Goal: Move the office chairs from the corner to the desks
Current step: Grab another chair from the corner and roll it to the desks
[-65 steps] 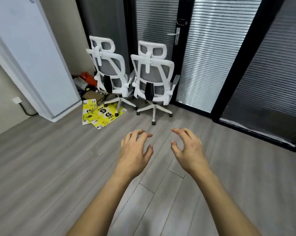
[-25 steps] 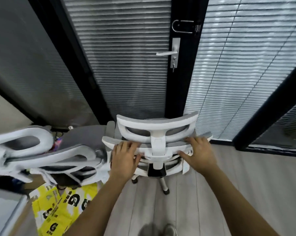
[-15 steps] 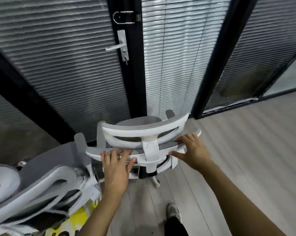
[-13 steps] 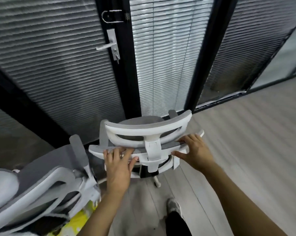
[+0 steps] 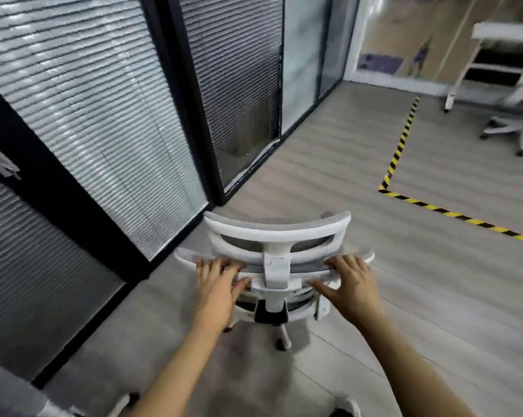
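A white office chair [image 5: 276, 236] with grey mesh stands right in front of me, seen from behind and above. My left hand [image 5: 216, 285] grips the top rail of its backrest left of the centre post, fingers over the rail and thumb below. My right hand [image 5: 352, 284] grips the same rail on the right side. The chair's base and one caster [image 5: 283, 341] show beneath the backrest. A corner of the second white chair [image 5: 28, 398] shows at the bottom left edge. A white desk [image 5: 501, 34] stands at the far upper right.
Glass partitions with blinds in black frames [image 5: 191, 94] run along the left. Yellow-black hazard tape [image 5: 401, 142] marks the grey wood floor ahead on the right. Another office chair [image 5: 522, 121] stands by the far desk. My shoe [image 5: 344, 407] is at the bottom.
I walked up and took hold of the chair's backrest with both hands. The chair and my view have swung right, away from the door and the second chair, toward the open floor and desk.
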A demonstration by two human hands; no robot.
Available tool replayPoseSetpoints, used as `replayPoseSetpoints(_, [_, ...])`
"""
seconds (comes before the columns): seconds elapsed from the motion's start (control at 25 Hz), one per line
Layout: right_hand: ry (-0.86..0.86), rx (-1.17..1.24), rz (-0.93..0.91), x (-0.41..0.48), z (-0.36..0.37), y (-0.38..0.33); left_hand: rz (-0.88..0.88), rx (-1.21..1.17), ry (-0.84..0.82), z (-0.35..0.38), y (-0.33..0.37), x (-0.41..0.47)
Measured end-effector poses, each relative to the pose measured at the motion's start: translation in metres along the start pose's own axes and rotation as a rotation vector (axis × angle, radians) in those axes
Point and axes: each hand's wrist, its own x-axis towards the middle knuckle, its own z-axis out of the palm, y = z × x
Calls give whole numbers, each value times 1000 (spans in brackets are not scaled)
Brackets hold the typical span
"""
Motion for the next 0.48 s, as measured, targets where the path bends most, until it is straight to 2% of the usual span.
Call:
replayPoseSetpoints(0.24, [156, -48, 222, -34, -80, 147, 267, -112, -89, 87, 151, 73])
replayPoseSetpoints(0.48, [273, -70, 384, -42, -177, 315, 387, -244, -162, 186, 339, 142])
